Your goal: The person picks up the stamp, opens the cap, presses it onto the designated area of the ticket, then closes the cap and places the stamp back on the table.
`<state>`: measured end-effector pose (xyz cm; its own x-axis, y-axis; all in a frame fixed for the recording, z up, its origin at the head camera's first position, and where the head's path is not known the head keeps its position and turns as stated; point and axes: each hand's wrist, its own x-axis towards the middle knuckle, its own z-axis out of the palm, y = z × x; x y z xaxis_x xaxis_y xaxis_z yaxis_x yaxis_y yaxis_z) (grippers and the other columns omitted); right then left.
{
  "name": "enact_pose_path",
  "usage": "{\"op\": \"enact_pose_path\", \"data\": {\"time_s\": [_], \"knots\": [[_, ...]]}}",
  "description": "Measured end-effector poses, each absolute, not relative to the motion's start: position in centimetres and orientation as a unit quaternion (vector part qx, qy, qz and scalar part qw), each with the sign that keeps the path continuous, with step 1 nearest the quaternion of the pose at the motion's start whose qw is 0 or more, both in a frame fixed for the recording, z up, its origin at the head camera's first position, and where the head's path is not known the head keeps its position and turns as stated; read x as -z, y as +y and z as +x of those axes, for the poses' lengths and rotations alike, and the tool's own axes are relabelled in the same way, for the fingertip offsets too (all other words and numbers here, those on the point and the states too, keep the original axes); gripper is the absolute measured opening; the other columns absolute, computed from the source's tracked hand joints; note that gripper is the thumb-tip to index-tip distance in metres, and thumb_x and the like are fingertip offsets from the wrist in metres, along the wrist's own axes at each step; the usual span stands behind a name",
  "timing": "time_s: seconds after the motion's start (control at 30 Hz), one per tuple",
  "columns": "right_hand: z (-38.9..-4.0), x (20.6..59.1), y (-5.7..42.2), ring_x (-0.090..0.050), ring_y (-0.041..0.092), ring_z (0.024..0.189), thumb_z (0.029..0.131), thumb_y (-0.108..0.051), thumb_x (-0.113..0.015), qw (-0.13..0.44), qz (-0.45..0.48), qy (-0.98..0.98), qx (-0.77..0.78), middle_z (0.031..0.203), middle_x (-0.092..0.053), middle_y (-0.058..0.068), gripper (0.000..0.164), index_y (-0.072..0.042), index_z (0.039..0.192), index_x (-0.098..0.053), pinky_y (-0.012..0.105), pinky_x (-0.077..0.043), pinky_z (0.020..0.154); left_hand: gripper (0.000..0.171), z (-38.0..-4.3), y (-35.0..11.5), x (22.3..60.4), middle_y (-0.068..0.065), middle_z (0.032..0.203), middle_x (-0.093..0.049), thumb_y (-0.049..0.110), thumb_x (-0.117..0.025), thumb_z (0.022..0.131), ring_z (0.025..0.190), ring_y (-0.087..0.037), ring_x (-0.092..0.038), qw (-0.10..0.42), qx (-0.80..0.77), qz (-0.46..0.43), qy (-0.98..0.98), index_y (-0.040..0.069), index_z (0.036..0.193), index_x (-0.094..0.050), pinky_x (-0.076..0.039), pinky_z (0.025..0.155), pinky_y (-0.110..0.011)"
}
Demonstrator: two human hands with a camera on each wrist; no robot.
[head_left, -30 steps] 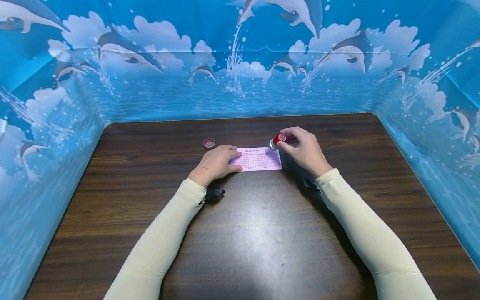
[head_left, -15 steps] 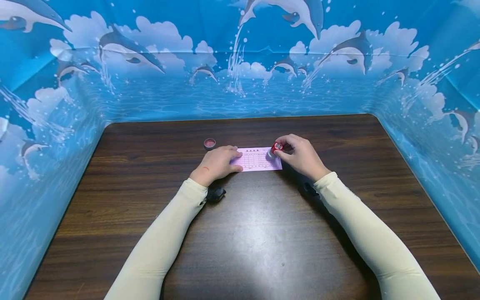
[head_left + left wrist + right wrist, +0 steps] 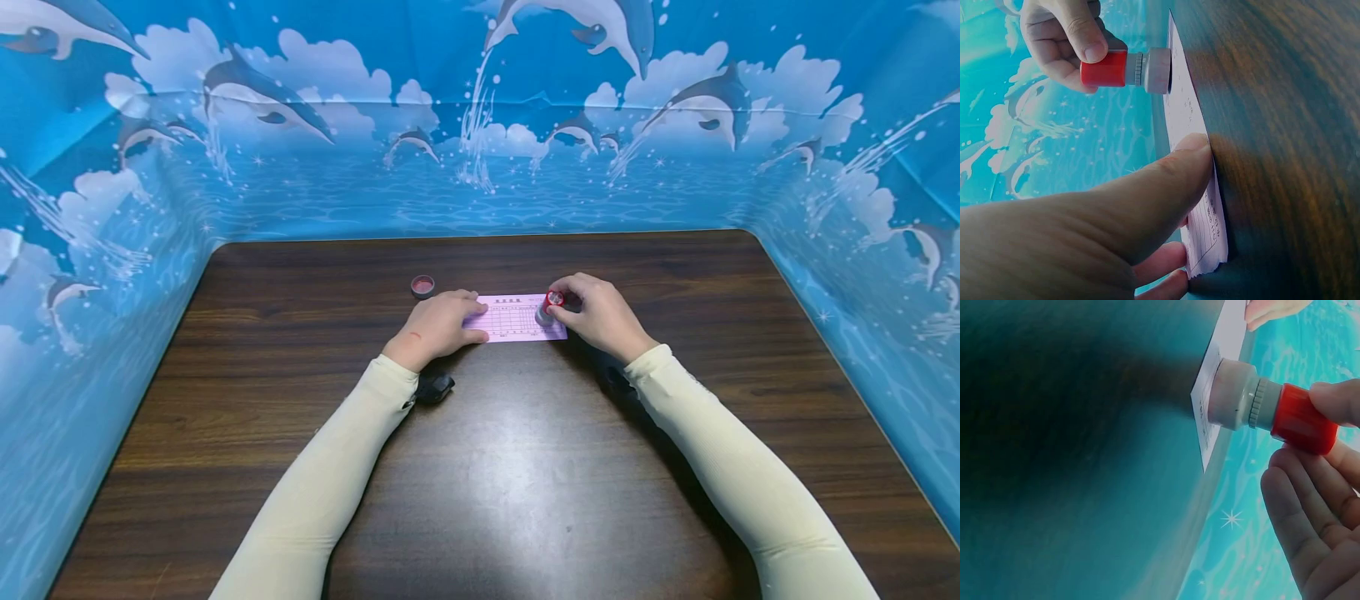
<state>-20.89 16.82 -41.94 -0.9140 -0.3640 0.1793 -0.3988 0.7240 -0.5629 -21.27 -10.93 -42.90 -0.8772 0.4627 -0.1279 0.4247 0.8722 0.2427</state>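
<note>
My right hand [image 3: 602,315] pinches the red grip of a round stamp [image 3: 1304,419] between thumb and fingers. The stamp's wide grey base [image 3: 1159,70] sits against the right part of a pink printed slip [image 3: 510,318], close to upright. That slip, ruled with a table, lies flat on the dark wooden table. Over its left end, my left hand [image 3: 435,329] presses the paper with thumb and fingers spread and fairly straight. In the left wrist view the thumb [image 3: 1191,150] bears on the slip's near edge. The stamp's printing face is hidden against the paper.
A small round cap [image 3: 422,287], reddish inside, rests on the table behind the left hand. The wooden table [image 3: 480,467] is bordered at the back and sides by a blue dolphin-print sheet [image 3: 480,183]. A black wrist camera [image 3: 435,388] sits under the left sleeve.
The right hand has brought the stamp down and slightly left, from tilted over the slip's upper right to standing on it. The left hand stays on the slip.
</note>
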Motion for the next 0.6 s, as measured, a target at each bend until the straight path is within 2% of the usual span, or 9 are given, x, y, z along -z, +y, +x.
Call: {"op": "enact_pose_path", "data": {"time_s": [0.6], "knots": [[-21.06,42.04,16.39,-0.066,0.021,0.098,0.093,-0.025,-0.080,0.004,0.186,-0.936,-0.297,0.108,-0.070,0.005,0.029,-0.009,0.116,-0.074,0.043,-0.054,0.087,0.057,-21.19,-10.79,42.84,-0.009,0.156,-0.051,0.045,-0.074,0.095,0.144,-0.027,-0.047,0.094,-0.105,0.228,0.964,0.017,0.144,-0.063,-0.041,0.115,-0.048]]}}
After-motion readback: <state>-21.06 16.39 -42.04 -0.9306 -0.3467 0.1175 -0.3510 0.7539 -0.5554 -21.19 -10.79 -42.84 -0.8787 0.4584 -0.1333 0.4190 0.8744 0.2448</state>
